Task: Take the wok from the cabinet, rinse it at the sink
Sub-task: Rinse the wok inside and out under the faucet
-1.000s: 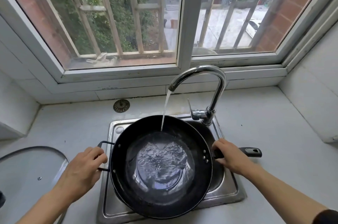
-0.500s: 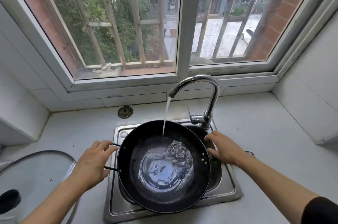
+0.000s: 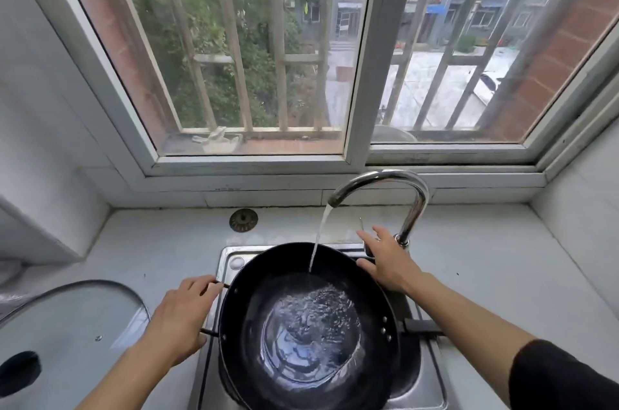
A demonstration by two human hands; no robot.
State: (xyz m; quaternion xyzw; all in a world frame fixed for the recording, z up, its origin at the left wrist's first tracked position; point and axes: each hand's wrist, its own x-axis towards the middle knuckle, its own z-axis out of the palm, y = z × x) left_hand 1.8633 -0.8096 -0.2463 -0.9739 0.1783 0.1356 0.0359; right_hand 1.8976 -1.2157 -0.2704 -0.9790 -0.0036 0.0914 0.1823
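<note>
Wok (image 3: 308, 326), black, sits over the steel sink (image 3: 432, 386), filling most of the basin and holding a pool of water; its near rim is cut off by the bottom edge. Its long handle (image 3: 422, 326) points right and is mostly hidden under the right forearm, so the long axis runs left to right. At the wok's left side the left hand (image 3: 181, 319) curls round the wire loop handle (image 3: 214, 285), much of which it covers. Left of the wok a glass lid (image 3: 77, 326) lies flat on the counter (image 3: 502, 259), partly out of frame. Beyond the wok's far right rim the right hand (image 3: 385, 259) reaches with fingers spread to the tap (image 3: 402, 202) lever, which it largely hides; whether it grips it I cannot tell. Water falls from the spout into the wok. A drain strainer (image 3: 243, 220) lies behind.
</note>
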